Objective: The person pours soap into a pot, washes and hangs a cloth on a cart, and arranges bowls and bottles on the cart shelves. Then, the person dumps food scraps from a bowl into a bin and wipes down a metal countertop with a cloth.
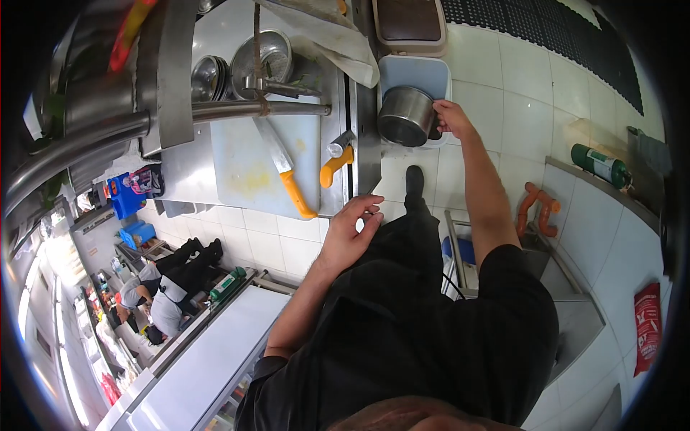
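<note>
My right hand (453, 118) grips a steel pot (407, 115) at its handle side. The pot is tilted over a bin (413, 66) with a light-coloured rim, its dark base turned partly toward me. My left hand (353, 228) hangs in front of my body near the counter edge, fingers loosely curled and thumb apart, holding nothing. Closest to it on the counter are a knife (284, 169) with a yellow handle, lying on a white cutting board (244, 158), and another yellow-handled tool (336, 167), whose kind I cannot make out.
Steel bowls (208, 77) and a round steel pan (262, 65) stand behind a metal rail (237, 109). Beyond the first bin is a brown-lidded bin (410, 25). A black mat (532, 29) lies on the tiled floor. Other people (169, 309) are in the background at left.
</note>
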`<state>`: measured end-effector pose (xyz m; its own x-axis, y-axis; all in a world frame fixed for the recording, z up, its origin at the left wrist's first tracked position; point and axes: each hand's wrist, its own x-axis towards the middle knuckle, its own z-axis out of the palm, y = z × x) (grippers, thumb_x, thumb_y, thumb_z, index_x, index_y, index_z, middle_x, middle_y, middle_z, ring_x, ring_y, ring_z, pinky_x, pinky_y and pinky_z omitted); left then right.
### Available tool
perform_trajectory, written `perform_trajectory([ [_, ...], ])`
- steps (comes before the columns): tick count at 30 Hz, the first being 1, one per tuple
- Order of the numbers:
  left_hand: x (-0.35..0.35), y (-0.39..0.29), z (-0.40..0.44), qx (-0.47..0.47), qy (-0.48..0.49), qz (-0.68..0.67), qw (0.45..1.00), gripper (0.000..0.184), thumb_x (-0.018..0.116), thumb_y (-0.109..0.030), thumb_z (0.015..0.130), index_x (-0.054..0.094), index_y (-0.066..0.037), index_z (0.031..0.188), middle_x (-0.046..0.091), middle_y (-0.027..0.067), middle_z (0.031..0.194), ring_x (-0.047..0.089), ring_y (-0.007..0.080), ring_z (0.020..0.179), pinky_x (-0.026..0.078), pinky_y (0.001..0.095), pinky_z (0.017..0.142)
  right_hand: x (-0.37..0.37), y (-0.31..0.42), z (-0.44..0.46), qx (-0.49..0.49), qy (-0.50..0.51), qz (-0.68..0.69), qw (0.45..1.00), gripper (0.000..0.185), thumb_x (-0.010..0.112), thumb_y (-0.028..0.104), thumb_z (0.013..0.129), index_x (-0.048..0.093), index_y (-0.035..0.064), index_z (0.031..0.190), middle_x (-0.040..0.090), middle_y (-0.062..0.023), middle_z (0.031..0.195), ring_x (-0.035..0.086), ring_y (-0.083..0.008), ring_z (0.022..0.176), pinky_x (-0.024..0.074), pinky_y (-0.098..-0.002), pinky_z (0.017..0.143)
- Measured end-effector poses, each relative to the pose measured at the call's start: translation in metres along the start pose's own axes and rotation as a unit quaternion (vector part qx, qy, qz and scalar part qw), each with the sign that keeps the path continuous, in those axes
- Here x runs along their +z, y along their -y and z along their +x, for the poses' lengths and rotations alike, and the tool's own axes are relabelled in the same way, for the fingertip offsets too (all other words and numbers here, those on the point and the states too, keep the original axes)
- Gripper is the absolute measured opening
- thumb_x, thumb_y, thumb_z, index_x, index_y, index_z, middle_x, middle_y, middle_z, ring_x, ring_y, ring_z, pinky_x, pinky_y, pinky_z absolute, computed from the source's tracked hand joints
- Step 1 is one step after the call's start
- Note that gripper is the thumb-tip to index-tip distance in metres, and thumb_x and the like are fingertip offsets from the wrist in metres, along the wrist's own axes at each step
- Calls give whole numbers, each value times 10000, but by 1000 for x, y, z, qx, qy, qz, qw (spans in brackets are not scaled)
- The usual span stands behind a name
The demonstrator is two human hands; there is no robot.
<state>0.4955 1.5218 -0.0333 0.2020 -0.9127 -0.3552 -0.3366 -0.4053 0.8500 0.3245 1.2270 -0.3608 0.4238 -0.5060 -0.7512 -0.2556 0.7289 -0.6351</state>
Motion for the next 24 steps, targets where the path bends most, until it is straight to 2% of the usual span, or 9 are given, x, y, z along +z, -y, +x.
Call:
perform_trajectory([
  [3, 0, -1, 1, -8, 2, 3, 1000, 299, 664, -25, 939, 635, -35, 1236, 666, 128, 1169, 674, 203, 943, 548, 310, 825, 3, 1, 3, 34, 38, 57, 997, 307, 602, 431, 1022, 571, 149, 1140, 457, 52, 696, 477, -89, 580, 553, -327, 603],
  [6, 0, -4, 1, -23, -1, -5, 1000, 297, 661, -27, 943, 634, -32, 1239, 663, 129, 1172, 675, 200, 956, 550, 311, 835, 2, 9, -3, 109, 93, 44, 989, 340, 576, 484, 1027, 538, 155, 1105, 452, 42, 691, 469, -94, 584, 536, -321, 586],
  [12, -1, -1, 4, -56, 6, -12, 998, 307, 659, -35, 953, 627, -25, 1258, 661, 127, 1176, 678, 188, 964, 552, 311, 838, 0, 4, -8, 105, 132, 61, 984, 399, 578, 554, 1007, 551, 161, 1066, 414, 46, 664, 411, -98, 559, 477, -291, 550],
  [15, 0, -3, 6, -52, 5, -19, 998, 307, 656, -40, 958, 627, -22, 1263, 663, 122, 1173, 679, 188, 969, 553, 311, 840, -5, -7, -8, 135, 125, 137, 973, 407, 581, 569, 999, 561, 163, 1007, 404, 54, 653, 413, -97, 559, 479, -304, 561],
  [18, 1, -2, 6, -45, -6, -18, 999, 300, 656, -48, 962, 630, -19, 1259, 669, 115, 1157, 679, 183, 978, 551, 308, 841, -18, -9, -13, 129, 171, 248, 945, 411, 575, 571, 1000, 563, 164, 949, 413, 56, 642, 424, -108, 551, 516, -325, 613],
  [21, 0, -2, 6, -75, 5, -16, 997, 301, 656, -55, 965, 632, -25, 1263, 677, 108, 1131, 677, 176, 983, 547, 303, 842, -19, -15, -13, 70, 114, 230, 964, 429, 569, 576, 1001, 576, 152, 940, 449, 46, 677, 452, -114, 580, 568, -362, 685],
  [24, 6, 1, 7, -72, 4, -25, 997, 308, 658, -58, 964, 630, -34, 1269, 682, 101, 1115, 676, 171, 982, 545, 305, 841, -16, -20, -14, 87, 71, 96, 989, 443, 553, 583, 1005, 594, 144, 1044, 518, 31, 748, 513, -106, 632, 588, -338, 687],
])
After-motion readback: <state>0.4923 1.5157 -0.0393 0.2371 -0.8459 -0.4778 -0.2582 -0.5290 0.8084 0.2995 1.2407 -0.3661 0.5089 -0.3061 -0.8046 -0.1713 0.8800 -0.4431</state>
